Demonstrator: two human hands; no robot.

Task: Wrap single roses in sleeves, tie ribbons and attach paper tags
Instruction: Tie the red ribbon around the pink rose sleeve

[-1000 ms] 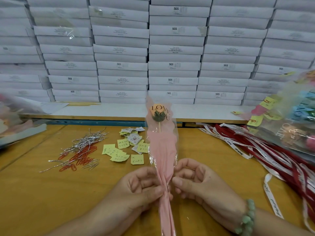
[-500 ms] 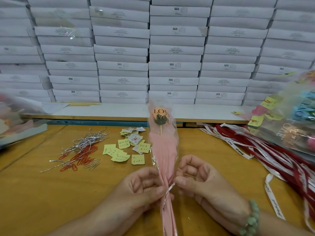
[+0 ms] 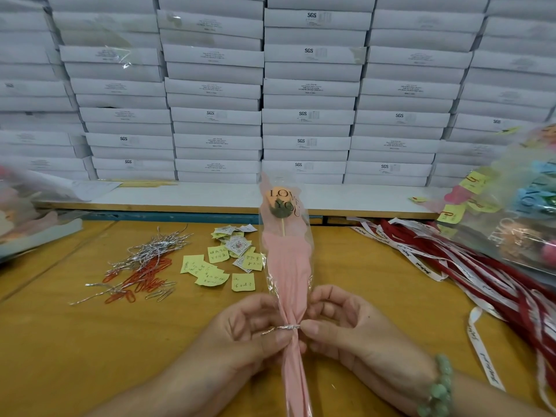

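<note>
One rose [image 3: 281,203]: orange head, thin pale stick, upright inside crinkly clear sleeve [image 3: 287,266] with matte pink liner, above yellow wooden table [image 3: 60,356]. One silver wire tie [image 3: 285,328] circles gathered neck. Left hand [image 3: 249,335] curled, pinching sleeve neck; right hand [image 3: 346,329] curled, pinching tie end. Square yellow paper tags [image 3: 210,272] and flat red-and-white ribbons [image 3: 451,266] lie on table.

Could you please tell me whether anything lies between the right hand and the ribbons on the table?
Nothing visible does: only bare table lies between the right hand and the ribbons. That hand, though, is pinching the silver twist tie around the wrapped rose, which the left hand also holds.
</note>
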